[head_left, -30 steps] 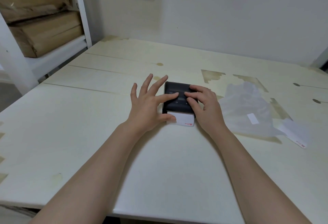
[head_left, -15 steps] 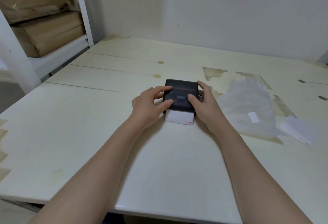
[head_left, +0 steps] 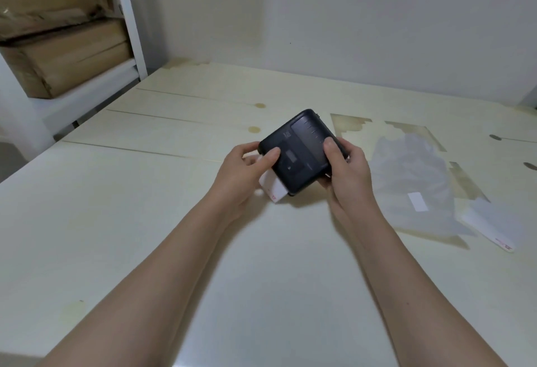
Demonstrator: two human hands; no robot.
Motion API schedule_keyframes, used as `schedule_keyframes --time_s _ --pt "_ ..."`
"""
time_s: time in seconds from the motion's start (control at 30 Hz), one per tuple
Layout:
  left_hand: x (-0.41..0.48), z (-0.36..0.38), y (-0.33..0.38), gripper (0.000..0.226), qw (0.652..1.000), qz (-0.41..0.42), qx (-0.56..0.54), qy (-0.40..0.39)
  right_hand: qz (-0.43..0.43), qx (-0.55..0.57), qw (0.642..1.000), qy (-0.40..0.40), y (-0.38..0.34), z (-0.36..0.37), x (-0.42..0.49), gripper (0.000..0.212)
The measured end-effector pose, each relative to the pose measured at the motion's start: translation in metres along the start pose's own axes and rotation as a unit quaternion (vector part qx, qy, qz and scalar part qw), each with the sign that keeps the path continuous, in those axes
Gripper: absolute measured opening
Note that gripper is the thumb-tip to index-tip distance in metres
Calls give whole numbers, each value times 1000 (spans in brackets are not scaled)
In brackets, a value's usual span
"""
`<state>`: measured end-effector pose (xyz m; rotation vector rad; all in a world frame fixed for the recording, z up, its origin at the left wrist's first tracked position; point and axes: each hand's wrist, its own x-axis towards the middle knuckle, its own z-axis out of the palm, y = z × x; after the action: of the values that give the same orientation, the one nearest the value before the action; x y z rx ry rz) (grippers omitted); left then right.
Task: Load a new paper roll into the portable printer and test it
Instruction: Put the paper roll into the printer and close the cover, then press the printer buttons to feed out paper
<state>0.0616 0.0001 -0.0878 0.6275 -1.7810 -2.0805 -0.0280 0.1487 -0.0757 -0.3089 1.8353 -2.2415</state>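
Observation:
A small black portable printer (head_left: 299, 148) is held above the pale wooden table (head_left: 145, 221), tilted and turned so its lid faces up and to the right. My left hand (head_left: 247, 166) grips its left side with the thumb on top. My right hand (head_left: 345, 169) grips its right side, thumb on the lid. A white strip of paper with red print (head_left: 273, 189) sticks out from the printer's lower left edge, behind my left thumb.
A crumpled clear plastic bag with a white label (head_left: 412, 186) lies on the table to the right. Beside it lies a white paper slip with red print (head_left: 491, 227). A white shelf rack with cardboard boxes (head_left: 64, 55) stands at the far left.
The printer went from lying flat on the table under my fingertips to being gripped by both hands, lifted and rotated clockwise. The paper strip moved with it.

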Motion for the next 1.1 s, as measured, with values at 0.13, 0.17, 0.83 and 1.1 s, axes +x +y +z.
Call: schedule_keyframes --time_s 0.13,0.17,0.83,1.1 --pt "-1 -3 8 45 988 -38 -146 19 38 30 997 -58 -2 1 1 67" --pt "-1 -7 10 47 987 -30 -155 19 33 -10 997 -66 -4 2 1 72" --pt "-12 10 4 32 986 36 -145 -74 -28 -69 997 32 -9 -10 -2 44" --pt "-21 12 7 24 987 97 -99 -77 -185 -144 968 96 -12 -9 -8 44"
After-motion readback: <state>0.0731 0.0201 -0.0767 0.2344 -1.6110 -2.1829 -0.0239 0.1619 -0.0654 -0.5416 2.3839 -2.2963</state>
